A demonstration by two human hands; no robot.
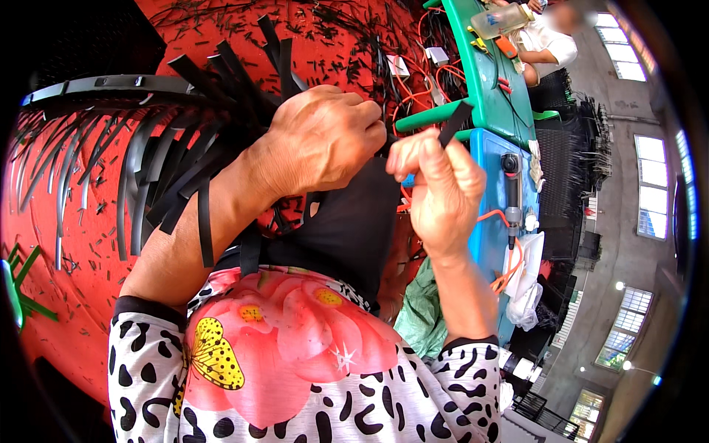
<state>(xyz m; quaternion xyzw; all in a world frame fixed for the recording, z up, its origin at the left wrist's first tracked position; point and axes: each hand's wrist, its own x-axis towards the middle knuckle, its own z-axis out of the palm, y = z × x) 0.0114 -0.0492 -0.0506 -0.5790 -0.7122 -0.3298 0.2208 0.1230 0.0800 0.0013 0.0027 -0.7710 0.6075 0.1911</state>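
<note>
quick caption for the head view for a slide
Left hand and right hand pull a black strip on a frame above a red floor.

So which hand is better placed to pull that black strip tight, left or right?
Probably the right hand: it already pinches the free end of the black strip. The left hand is closed over the weave.

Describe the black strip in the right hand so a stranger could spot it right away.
Start at the green table at upper right. Just below its near edge, the right hand pinches a short flat black strip. Unlike the many strips fanning from the curved frame at left, it stands alone, tilted upward.
</note>
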